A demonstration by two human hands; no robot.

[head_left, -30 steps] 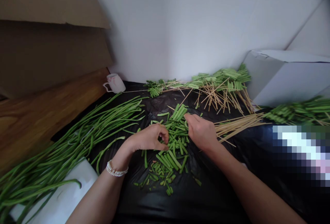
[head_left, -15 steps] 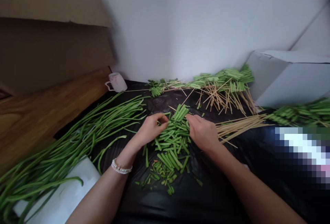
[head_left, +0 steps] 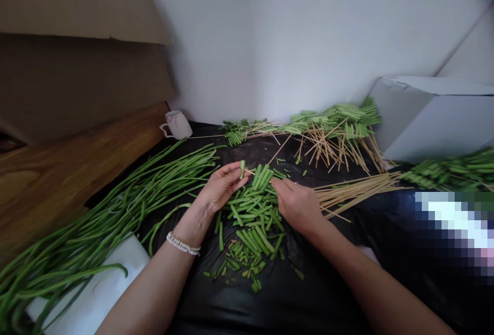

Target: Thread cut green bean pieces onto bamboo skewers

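- The skewer, just above the pile of cut green stems, carries a row of threaded pieces.
- I see the right hand curled tightly round its near end.
- The left hand pinches a single piece by the tip; whether it's pierced, I can't tell.
- Bare skewers lie right of the pile, long stems left.
- Behind are filled skewers and a mug.
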